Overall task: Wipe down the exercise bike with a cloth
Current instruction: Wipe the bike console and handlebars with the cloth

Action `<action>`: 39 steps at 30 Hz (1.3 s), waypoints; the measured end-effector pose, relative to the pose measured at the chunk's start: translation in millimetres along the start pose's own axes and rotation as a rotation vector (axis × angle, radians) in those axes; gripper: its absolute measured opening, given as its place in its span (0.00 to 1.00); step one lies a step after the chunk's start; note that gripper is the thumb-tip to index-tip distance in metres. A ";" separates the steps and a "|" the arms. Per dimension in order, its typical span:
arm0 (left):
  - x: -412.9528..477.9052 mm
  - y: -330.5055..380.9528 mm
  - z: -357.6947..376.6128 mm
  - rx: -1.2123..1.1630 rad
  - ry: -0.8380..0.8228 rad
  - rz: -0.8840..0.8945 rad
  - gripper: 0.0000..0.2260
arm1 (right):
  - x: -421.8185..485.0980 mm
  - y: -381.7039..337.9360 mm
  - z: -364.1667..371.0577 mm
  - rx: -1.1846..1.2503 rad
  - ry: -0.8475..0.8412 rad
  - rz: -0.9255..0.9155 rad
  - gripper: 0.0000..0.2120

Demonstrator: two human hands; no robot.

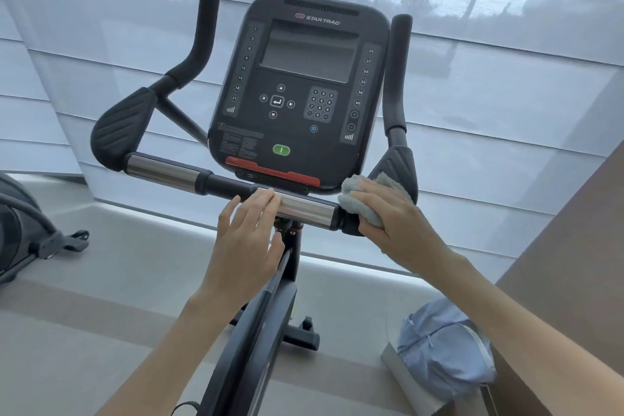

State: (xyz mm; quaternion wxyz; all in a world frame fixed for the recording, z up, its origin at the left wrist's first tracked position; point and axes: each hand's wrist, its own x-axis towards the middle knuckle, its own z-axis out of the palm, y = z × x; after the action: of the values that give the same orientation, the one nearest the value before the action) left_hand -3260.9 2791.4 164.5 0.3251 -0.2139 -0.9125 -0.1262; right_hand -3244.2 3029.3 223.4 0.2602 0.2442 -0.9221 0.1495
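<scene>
A black exercise bike stands in front of me, its console (300, 91) at centre with a dark screen and keypad. Below the console runs the handlebar (304, 208), part chrome, part black. My right hand (391, 216) grips a pale grey cloth (358, 201) wrapped over the black right end of the bar, beside the right elbow pad. My left hand (248, 230) rests with straight fingers on the bar's middle, where black meets chrome. The bike's frame (256, 324) slopes down between my forearms.
Another machine's dark base (30, 233) stands at the left edge. A light blue bag (445, 344) lies on a pale box at the lower right, against a brown wall (574, 246). Blinds cover the windows behind the bike. Grey floor surrounds it.
</scene>
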 end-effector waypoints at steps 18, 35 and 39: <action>2.3 12.5 -5.8 -0.003 0.004 0.018 0.22 | 44.6 62.8 -28.2 0.172 0.040 0.264 0.13; -11.2 24.0 -4.3 0.056 -0.023 -0.048 0.24 | -15.2 -25.4 9.6 0.146 -0.048 -0.103 0.14; -31.8 28.6 -19.7 0.130 -0.017 -0.144 0.22 | -18.0 -41.5 15.3 0.435 -0.067 -0.220 0.12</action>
State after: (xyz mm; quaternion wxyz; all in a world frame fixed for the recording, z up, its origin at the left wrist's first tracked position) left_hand -3214.6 2799.3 161.5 0.3208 -0.1274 -0.9344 -0.0877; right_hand -3215.1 2995.2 207.0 0.1854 0.3984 -0.8441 0.3073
